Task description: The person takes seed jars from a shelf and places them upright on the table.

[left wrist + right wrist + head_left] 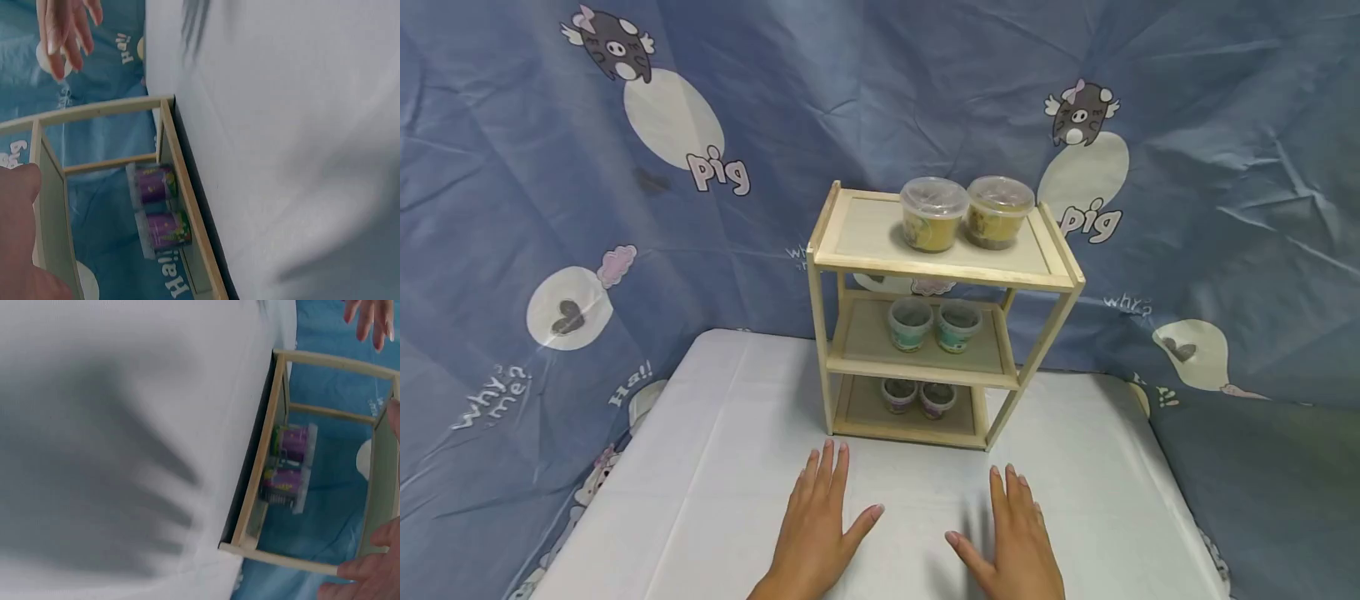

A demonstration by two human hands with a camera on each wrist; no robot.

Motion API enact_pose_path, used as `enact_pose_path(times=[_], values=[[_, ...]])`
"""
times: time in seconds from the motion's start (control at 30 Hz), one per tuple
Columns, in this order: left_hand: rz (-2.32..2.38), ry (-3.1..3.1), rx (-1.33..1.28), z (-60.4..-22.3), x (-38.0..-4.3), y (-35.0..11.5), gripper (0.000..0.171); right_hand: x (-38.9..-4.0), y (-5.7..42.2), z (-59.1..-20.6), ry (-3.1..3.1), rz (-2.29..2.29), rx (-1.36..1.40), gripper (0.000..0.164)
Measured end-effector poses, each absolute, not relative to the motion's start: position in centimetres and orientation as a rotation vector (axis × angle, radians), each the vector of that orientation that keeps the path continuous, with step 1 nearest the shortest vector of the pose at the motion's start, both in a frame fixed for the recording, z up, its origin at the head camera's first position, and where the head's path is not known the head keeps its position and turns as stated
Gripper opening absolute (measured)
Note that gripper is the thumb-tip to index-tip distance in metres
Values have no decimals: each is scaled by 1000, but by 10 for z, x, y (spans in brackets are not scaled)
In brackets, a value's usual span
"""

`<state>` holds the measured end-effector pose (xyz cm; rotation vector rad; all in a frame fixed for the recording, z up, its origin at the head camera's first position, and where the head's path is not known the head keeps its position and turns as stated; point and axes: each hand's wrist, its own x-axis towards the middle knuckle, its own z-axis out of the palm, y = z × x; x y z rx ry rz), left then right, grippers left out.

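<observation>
Head view, six tubs (931,223) (contents unclear) on rack (867,232), hands (812,532) (1021,548) apart

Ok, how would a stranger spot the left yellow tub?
On the white table stands a wooden rack. Its top shelf bears the left tub beside the right tub. The left one sits near the shelf's middle, the other nearer the right rail.

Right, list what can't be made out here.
Head view: rear of the bottom shelf, hidden by the middle shelf.
Head view: print on the yellow tubs, too small.
Left wrist: part of left hand, cut off by left edge.
Right wrist: part of right hand, cut off by right edge.
</observation>
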<state>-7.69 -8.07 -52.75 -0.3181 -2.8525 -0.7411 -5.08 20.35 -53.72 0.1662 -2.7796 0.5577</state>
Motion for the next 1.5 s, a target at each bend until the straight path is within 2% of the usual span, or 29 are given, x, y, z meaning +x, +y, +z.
enact_pose_path(times=[0.23,0.37,0.57,0.9,1.0,1.23,1.5], values=[[-886,-2869,-228,-523,-89,-92,108,-51,214,-525,-2856,674,49,122],[-1057,-2896,-156,-517,-100,-96,111,-52,219,-513,-2933,790,-119,124],[-1427,-2880,-1,-509,-119,-97,116,-58,227,-498,-2897,1105,-358,109],[-1573,-2741,89,-494,-154,-104,127,-73,248,-471,-2568,1581,-438,90],[-1603,-2671,78,-490,-164,-104,122,-81,252,-456,-2416,1762,-402,82],[-1769,-2414,15,-485,-185,-102,96,-97,259,-408,-2012,2065,-164,65],[-1771,-2289,-86,-471,-198,-91,84,-119,266,-349,-1798,2101,38,59]])
